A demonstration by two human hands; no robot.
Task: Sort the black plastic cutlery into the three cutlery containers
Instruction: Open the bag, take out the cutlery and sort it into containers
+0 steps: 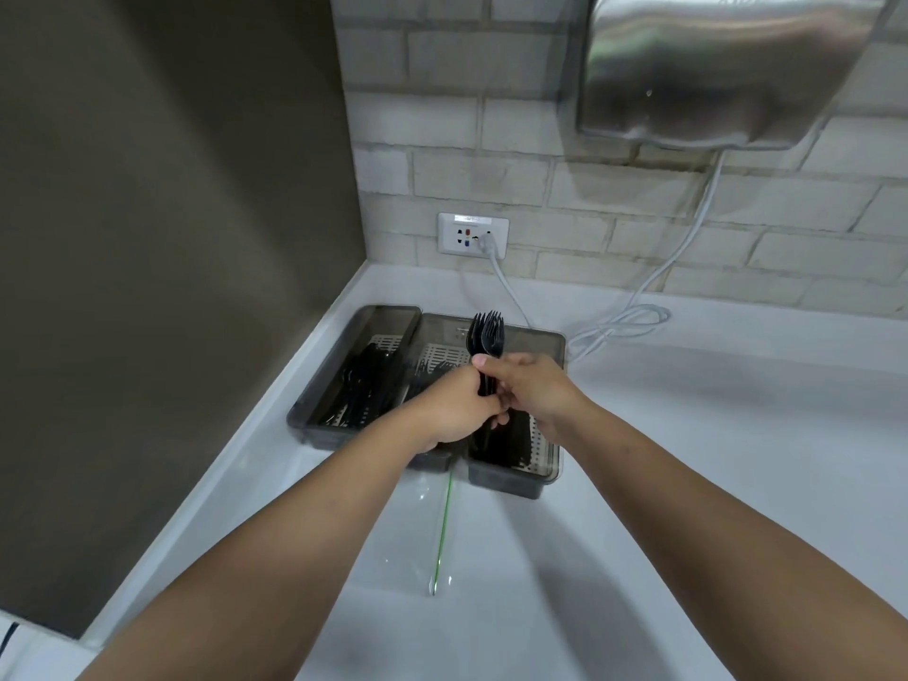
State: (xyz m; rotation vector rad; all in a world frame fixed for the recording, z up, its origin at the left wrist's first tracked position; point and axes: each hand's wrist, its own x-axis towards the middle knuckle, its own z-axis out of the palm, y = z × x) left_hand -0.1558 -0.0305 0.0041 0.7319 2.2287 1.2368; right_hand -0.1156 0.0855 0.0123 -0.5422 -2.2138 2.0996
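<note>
A bundle of black forks (486, 336) is being held upright, tines up, by both hands. The right hand (533, 393) is being kept closed around the handles, with the left hand (454, 410) wrapped tight against them from the other side. The bundle is being carried directly over the right container (516, 471), its long axis standing nearly vertical, so a tilt and lowering is judged to be called for. The right hand is nearer that compartment. Black cutlery is already lying in the left container (344, 376), while the middle container (442, 346) is being partly hidden by the hands. Open bench (712, 435) is lying to the right; a wall is closing the left.
</note>
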